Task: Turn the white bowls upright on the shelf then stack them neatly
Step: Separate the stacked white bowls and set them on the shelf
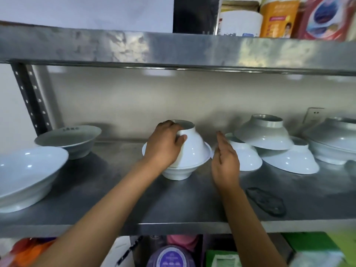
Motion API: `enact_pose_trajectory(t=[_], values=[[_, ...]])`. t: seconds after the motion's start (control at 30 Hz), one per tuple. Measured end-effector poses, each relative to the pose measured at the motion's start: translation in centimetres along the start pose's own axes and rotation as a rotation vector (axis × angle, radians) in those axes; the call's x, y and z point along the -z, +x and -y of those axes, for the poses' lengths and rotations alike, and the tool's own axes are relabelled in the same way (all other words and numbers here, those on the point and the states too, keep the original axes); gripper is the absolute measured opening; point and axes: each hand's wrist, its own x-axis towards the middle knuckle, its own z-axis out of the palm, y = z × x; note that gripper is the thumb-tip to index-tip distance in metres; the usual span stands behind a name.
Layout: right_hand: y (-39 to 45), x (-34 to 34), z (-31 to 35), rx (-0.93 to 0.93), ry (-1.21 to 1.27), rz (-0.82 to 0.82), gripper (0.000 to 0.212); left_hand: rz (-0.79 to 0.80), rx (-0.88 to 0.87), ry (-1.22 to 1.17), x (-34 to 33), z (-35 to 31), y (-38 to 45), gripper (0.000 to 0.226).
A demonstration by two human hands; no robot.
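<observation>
Looking down at the steel shelf point(119, 191), I see my left hand point(164, 145) curled over an upside-down white bowl point(192, 149) that sits rim to rim on an upright bowl point(176, 173) at the centre, thumb hooked on its foot ring. My right hand point(225, 162) hangs flat with fingers straight, holding nothing, just beside an overturned bowl point(248, 157) at 3 o'clock. Further toward 3 o'clock more inverted bowls point(267, 135) lean on each other, and at 9 o'clock two upright bowls point(28, 170) stand.
</observation>
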Motion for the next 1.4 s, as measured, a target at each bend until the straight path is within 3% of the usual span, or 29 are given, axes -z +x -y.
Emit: enact_pose_trajectory(t=[0.13, 0.27, 0.47, 0.77, 0.9, 1.03, 1.23, 1.4], values=[[-0.1, -0.2, -0.2, -0.074, 0.050, -0.022, 0.047, -0.022, 0.042, -0.022, -0.2, -0.1, 0.1, 0.030], [-0.5, -0.6, 0.4, -0.416, 0.335, -0.038, 0.039, -0.048, 0.063, -0.089, -0.3, 0.2, -0.1, 0.027], [-1.3, 0.0, 2.7, -0.408, 0.404, -0.122, 0.040, -0.120, 0.115, -0.336, 0.4, 0.3, -0.7, 0.020], [-4.8, 0.5, 9.9, -0.379, 0.695, -0.194, 0.045, -0.384, 0.158, -0.579, 5.3, 0.1, -0.9, 0.015], [-4.0, 0.8, 11.9, -0.440, 0.882, -0.122, 0.045, -0.468, 0.156, -0.688, 6.3, 0.5, -1.7, 0.016], [-2.9, 0.5, 13.4, -0.425, 1.076, 0.024, 0.029, -0.502, 0.138, -0.737, 7.0, 1.2, -2.5, 0.016], [-1.1, 0.0, 14.4, -0.341, 1.104, 0.315, 0.022, -0.485, 0.128, -0.668, 9.7, 3.7, -2.7, 0.013], [0.3, -1.2, 16.8, -0.335, 1.080, 0.419, 0.024, -0.380, 0.204, -0.600, 12.6, 6.9, -2.5, 0.005]])
